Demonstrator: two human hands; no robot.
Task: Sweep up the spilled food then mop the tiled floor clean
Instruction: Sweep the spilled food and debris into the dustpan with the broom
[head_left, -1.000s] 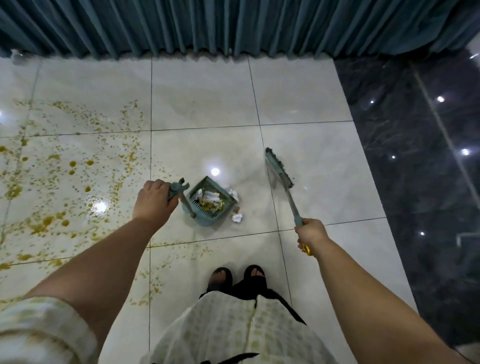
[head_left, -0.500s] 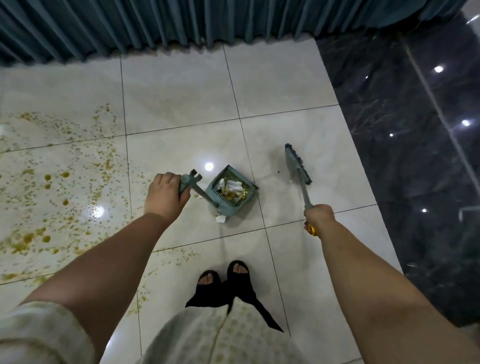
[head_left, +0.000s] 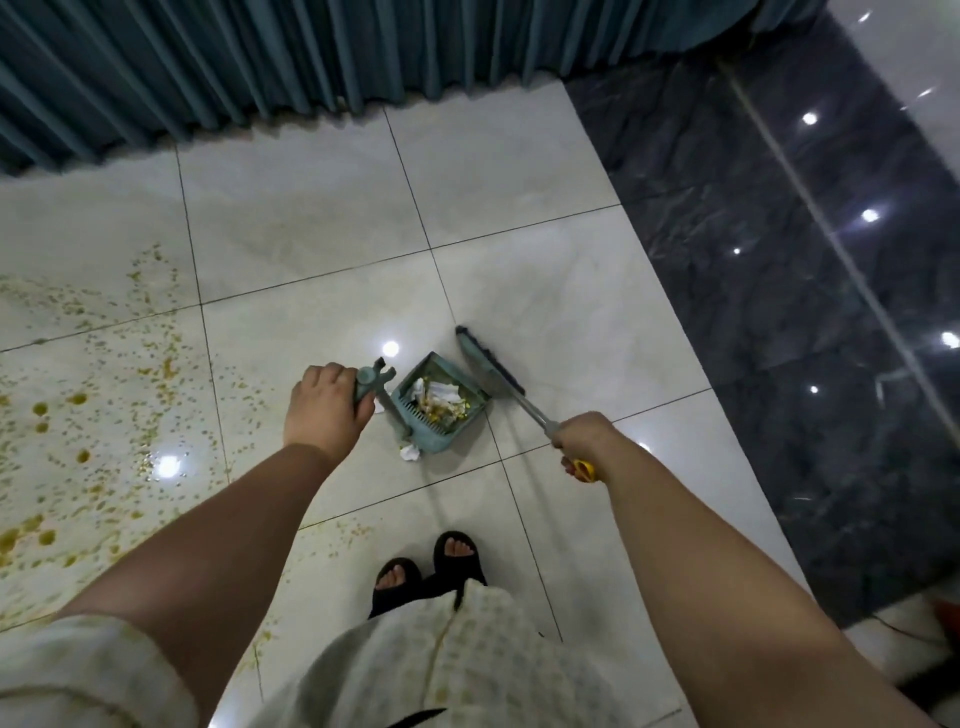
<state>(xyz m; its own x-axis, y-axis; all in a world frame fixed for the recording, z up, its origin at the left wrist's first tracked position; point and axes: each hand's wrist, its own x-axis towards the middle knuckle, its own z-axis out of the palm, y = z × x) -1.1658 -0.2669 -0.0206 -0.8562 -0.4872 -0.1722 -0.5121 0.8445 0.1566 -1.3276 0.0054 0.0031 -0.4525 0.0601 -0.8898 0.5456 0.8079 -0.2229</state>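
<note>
A teal dustpan stands on the white tiled floor, filled with crumpled tissue and yellow food scraps. My left hand grips the top of its upright handle. My right hand grips the metal shaft of a teal broom, whose head rests against the dustpan's far right edge. One crumpled white tissue lies on the floor at the dustpan's near left corner. Yellow-brown spilled food is spattered over the tiles to the left.
A teal pleated curtain hangs along the far edge of the floor. Dark marble flooring borders the white tiles on the right. My feet in black sandals stand just behind the dustpan.
The broom head has swung left from about a tile's width away to touch the dustpan. The dustpan has shifted, leaving one tissue on the floor beside it.
</note>
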